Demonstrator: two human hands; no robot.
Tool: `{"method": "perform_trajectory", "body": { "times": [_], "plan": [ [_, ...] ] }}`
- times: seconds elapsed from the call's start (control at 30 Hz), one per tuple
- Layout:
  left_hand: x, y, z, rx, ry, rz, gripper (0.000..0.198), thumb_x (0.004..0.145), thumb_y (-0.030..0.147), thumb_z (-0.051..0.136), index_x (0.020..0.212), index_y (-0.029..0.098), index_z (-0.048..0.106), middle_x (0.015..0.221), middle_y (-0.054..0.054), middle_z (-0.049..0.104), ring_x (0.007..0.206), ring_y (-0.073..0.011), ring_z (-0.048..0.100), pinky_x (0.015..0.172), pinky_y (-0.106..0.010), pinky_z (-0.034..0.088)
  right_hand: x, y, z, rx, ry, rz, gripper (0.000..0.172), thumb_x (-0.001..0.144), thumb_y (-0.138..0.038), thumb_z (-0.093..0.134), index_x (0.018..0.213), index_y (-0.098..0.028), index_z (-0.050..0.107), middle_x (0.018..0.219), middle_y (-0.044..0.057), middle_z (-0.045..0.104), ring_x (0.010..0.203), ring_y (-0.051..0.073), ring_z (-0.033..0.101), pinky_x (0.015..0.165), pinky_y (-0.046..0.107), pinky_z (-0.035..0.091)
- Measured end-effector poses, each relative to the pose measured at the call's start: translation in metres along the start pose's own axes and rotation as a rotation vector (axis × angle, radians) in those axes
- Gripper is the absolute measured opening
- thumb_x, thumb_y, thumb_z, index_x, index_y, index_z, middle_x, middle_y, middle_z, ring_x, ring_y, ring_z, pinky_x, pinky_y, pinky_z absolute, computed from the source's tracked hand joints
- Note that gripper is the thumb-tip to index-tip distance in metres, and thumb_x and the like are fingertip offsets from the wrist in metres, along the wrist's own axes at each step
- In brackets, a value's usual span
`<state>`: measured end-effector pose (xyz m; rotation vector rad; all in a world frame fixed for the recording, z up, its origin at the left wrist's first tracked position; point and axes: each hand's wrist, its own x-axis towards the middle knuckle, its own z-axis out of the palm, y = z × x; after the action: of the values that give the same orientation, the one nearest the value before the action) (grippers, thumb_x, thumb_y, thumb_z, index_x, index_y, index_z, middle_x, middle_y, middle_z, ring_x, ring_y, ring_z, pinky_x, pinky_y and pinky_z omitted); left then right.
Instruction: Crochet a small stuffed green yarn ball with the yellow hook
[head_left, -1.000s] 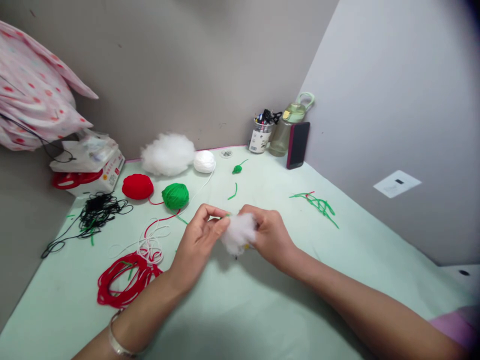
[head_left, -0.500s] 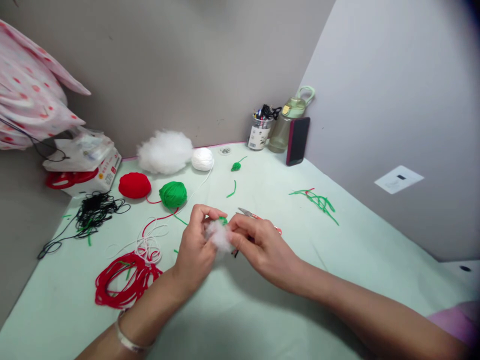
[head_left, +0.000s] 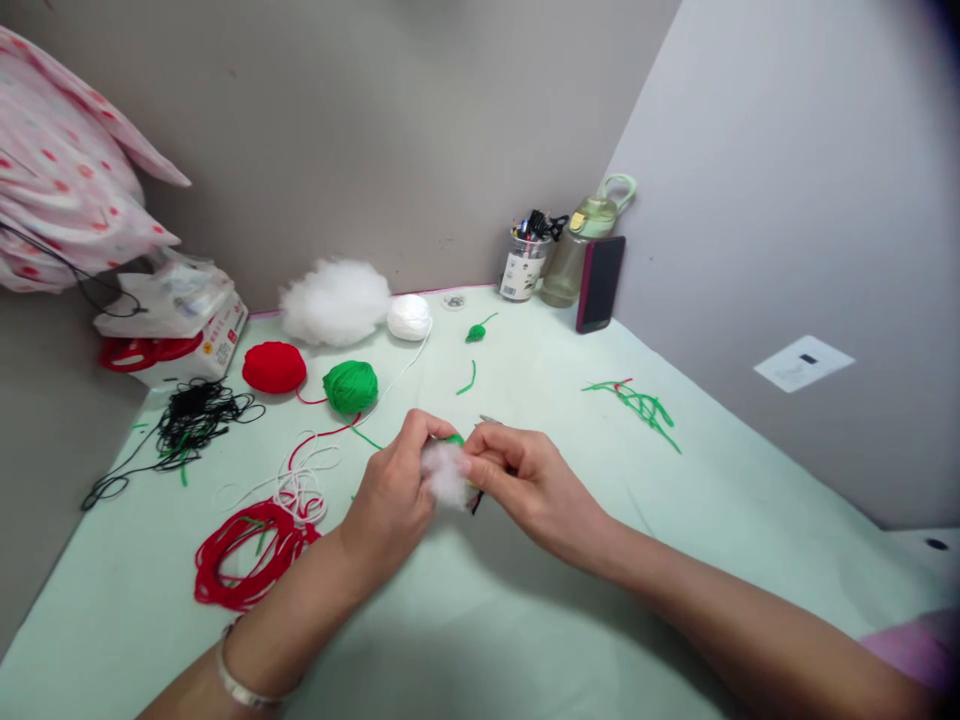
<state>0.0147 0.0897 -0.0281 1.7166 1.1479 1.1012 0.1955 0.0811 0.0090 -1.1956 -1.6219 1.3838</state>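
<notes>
My left hand (head_left: 394,495) is closed round a small green yarn piece (head_left: 454,439), mostly hidden by fingers and fluff. A tuft of white stuffing (head_left: 445,475) bulges out between my two hands. With thumb and forefinger pressed together, my right hand (head_left: 536,490) pinches the right side of that tuft. Scissors (head_left: 487,420) lie on the table behind my right hand, only a blade tip clearly showing. A small dark end pokes out below my right fingertips; what it belongs to, I cannot tell.
Behind my hands sit a green yarn ball (head_left: 350,387), a red one (head_left: 274,367), a white one (head_left: 409,317) and a stuffing heap (head_left: 335,302). Red yarn loops (head_left: 214,560) and tangled black yarn (head_left: 191,415) lie left, green scraps (head_left: 641,402) right. A bottle (head_left: 566,265) and phone (head_left: 601,285) stand at the back.
My right hand has shifted slightly and now covers most of the scissors. The stuffing tuft stays between both hands, a little more gathered. The whole view has moved slightly.
</notes>
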Motion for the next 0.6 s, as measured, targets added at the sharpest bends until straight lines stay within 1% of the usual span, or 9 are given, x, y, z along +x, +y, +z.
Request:
{"method": "perform_trajectory", "body": {
  "times": [0.07,0.1,0.17,0.23,0.27,0.33,0.43,0.5,0.6],
  "plan": [
    [0.001,0.0,-0.002,0.012,0.001,-0.015,0.026,0.076,0.01,0.066,0.096,0.025,0.057,0.085,0.003,0.064,0.071,-0.019,0.059,0.069,-0.032,0.044,-0.001,0.002,0.002,-0.073,0.01,-0.029,0.022,0.092,-0.034,0.056,0.075,-0.02,0.054,0.057,-0.007,0.042,0.052,0.009,0.032,0.05,0.025,0.024],
    [0.002,0.001,-0.002,0.004,0.004,-0.016,0.026,0.076,0.011,0.066,0.095,0.025,0.056,0.086,0.002,0.064,0.073,-0.0192,0.059,0.071,-0.032,0.045,0.0,0.003,0.002,-0.087,0.005,-0.034,0.019,0.091,-0.031,0.056,0.076,-0.02,0.054,0.056,-0.008,0.042,0.052,0.009,0.031,0.05,0.024,0.023],
    [0.002,0.002,-0.001,-0.032,0.018,-0.011,0.021,0.081,0.014,0.064,0.096,0.025,0.054,0.094,0.0,0.065,0.085,-0.0212,0.063,0.08,-0.034,0.048,0.002,0.007,0.003,-0.076,0.003,-0.029,0.015,0.088,-0.027,0.057,0.075,-0.02,0.054,0.055,-0.009,0.04,0.051,0.009,0.031,0.05,0.024,0.024],
    [0.002,0.007,0.001,-0.074,0.036,0.0,0.013,0.089,0.02,0.059,0.1,0.024,0.053,0.104,-0.004,0.066,0.101,-0.0231,0.065,0.091,-0.037,0.049,0.005,0.01,0.003,-0.052,0.043,-0.025,0.013,0.083,-0.025,0.059,0.072,-0.02,0.054,0.054,-0.009,0.04,0.052,0.008,0.032,0.05,0.023,0.025],
    [0.001,0.01,0.002,-0.095,0.038,-0.002,0.01,0.093,0.023,0.056,0.102,0.024,0.053,0.107,-0.006,0.066,0.105,-0.0232,0.065,0.094,-0.038,0.05,0.006,0.011,0.003,-0.042,0.075,-0.028,0.013,0.081,-0.025,0.06,0.071,-0.02,0.054,0.055,-0.008,0.04,0.053,0.009,0.032,0.05,0.023,0.025],
    [-0.001,0.017,0.003,-0.166,0.004,-0.038,0.012,0.099,0.031,0.052,0.108,0.023,0.054,0.111,-0.007,0.066,0.103,-0.0225,0.066,0.089,-0.036,0.053,0.007,0.011,0.003,-0.027,0.143,-0.048,0.013,0.077,-0.023,0.06,0.067,-0.02,0.052,0.057,-0.007,0.042,0.054,0.009,0.034,0.051,0.023,0.026],
    [-0.003,0.025,0.004,-0.334,-0.072,-0.147,0.024,0.097,0.041,0.061,0.111,0.023,0.054,0.107,-0.006,0.067,0.088,-0.0198,0.069,0.074,-0.031,0.055,0.006,0.012,0.0,-0.083,0.2,-0.068,0.015,0.072,-0.02,0.059,0.063,-0.021,0.048,0.058,-0.006,0.045,0.055,0.009,0.037,0.051,0.023,0.028],
    [-0.002,0.025,0.004,-0.392,-0.067,-0.187,0.028,0.092,0.042,0.067,0.106,0.023,0.054,0.097,-0.004,0.068,0.078,-0.0173,0.067,0.066,-0.028,0.053,0.006,0.012,-0.003,-0.19,0.196,-0.078,0.015,0.075,-0.02,0.059,0.064,-0.021,0.048,0.058,-0.006,0.044,0.056,0.01,0.037,0.052,0.024,0.027],
    [0.002,0.02,0.004,-0.387,-0.042,-0.198,0.024,0.091,0.04,0.067,0.099,0.022,0.053,0.088,-0.002,0.066,0.065,-0.0132,0.06,0.055,-0.025,0.046,0.005,0.01,-0.008,-0.319,0.12,-0.128,0.016,0.085,-0.022,0.055,0.07,-0.021,0.051,0.059,-0.006,0.044,0.056,0.01,0.036,0.053,0.024,0.027]
  ]
}}
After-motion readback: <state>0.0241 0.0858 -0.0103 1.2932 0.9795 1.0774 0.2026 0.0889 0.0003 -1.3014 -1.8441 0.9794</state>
